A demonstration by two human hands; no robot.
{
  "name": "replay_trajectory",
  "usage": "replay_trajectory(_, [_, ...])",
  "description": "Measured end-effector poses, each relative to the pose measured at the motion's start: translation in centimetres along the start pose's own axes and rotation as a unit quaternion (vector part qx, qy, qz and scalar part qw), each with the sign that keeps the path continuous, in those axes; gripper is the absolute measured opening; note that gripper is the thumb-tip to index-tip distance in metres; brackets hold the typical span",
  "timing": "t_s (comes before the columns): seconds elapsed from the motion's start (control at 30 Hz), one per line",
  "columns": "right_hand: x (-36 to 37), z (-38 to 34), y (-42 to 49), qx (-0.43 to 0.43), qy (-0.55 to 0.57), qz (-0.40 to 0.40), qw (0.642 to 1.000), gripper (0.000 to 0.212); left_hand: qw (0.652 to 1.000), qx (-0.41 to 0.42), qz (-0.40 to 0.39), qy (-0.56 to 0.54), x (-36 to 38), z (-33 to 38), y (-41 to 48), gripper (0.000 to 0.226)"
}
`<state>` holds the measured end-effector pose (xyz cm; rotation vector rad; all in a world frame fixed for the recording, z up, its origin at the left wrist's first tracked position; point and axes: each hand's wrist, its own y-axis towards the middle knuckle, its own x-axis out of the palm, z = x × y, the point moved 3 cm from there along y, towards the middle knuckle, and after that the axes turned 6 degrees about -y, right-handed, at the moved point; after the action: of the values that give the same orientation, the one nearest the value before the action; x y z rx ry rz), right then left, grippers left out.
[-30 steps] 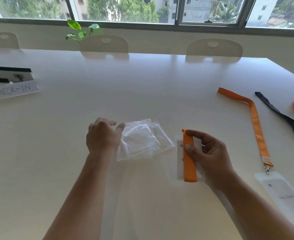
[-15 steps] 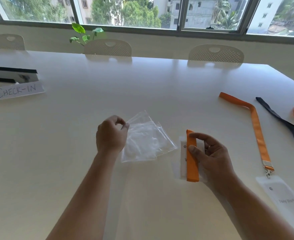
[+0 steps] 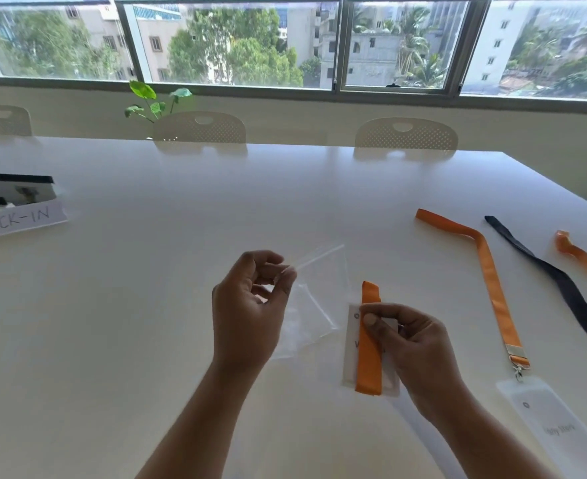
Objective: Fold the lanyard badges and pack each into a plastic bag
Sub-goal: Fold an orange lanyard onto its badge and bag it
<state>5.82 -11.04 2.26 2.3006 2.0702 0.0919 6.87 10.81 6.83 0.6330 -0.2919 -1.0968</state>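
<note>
Tabletop point(image 3: 181, 323) log: my left hand point(image 3: 247, 312) has raised the plastic bag point(image 3: 319, 288), fingers point(image 3: 278, 271) pinching its top edge; at its 3 o'clock my right hand point(image 3: 419, 350) pinches the folded lanyard badge point(image 3: 368, 368), so I judge insertion comes next.

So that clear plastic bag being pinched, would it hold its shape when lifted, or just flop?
Probably flops: the plastic bag sags and creases below the edge the left hand pinches. It is likely very light, since a fingertip pinch alone raises that edge. Its glossy film looks slippery, so it may slide on the smooth table.
</note>
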Motion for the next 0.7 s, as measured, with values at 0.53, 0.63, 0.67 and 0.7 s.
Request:
replay_trajectory(0.53, [0.1, -1.3, -0.5, 0.065, 0.061, -0.019, 0.996, 0.038, 0.937, 0.269, -0.163, 0.154, 3.2, 1.9, -3.8, 0.006])
replay_trajectory(0.63, [-0.1, -1.1, -0.6, 0.074, 0.066, -0.024, 0.995, 0.028, 0.920, 0.300, -0.181, 0.177, 3.3, 1.9, -4.0, 0.010])
replay_trajectory(0.67, [-0.1, -1.1, -0.6, 0.074, 0.065, -0.026, 0.995, 0.025, 0.920, 0.297, -0.188, 0.175, 3.3, 1.9, -4.0, 0.014])
replay_trajectory(0.7, [-0.2, -1.1, -0.6, 0.072, 0.061, -0.026, 0.995, 0.024, 0.923, 0.286, -0.195, 0.168, 3.3, 1.9, -4.0, 0.018])
